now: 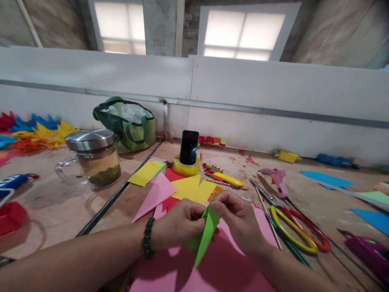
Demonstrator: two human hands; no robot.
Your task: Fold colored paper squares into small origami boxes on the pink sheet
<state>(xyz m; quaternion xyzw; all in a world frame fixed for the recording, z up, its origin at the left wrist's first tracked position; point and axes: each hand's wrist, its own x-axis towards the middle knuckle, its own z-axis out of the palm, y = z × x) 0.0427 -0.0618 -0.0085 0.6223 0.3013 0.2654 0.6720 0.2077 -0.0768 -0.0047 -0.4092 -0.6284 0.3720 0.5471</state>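
A folded piece of bright green paper (pixel 208 233) is held between both hands, its pointed end hanging down. My left hand (pixel 187 219), with a dark green bead bracelet (pixel 148 239) at the wrist, has its fingers closed on the paper's left side. My right hand (pixel 238 217) pinches its upper edge between thumb and fingers. Beneath the hands lies a large pink sheet (pixel 225 267). Just beyond them are yellow paper pieces (pixel 187 188) and a pink paper triangle (pixel 156 194). Some of the fingertips are hidden behind the green paper.
To the right lie scissors (pixel 294 229) with yellow and red handles and a pink glue gun (pixel 278 180). A phone (pixel 189 148) leans upright on a tape roll (pixel 186 166), near a yellow cutter (pixel 229 179). At left stand a lidded glass mug (pixel 97 162) and a green bag (pixel 130 129).
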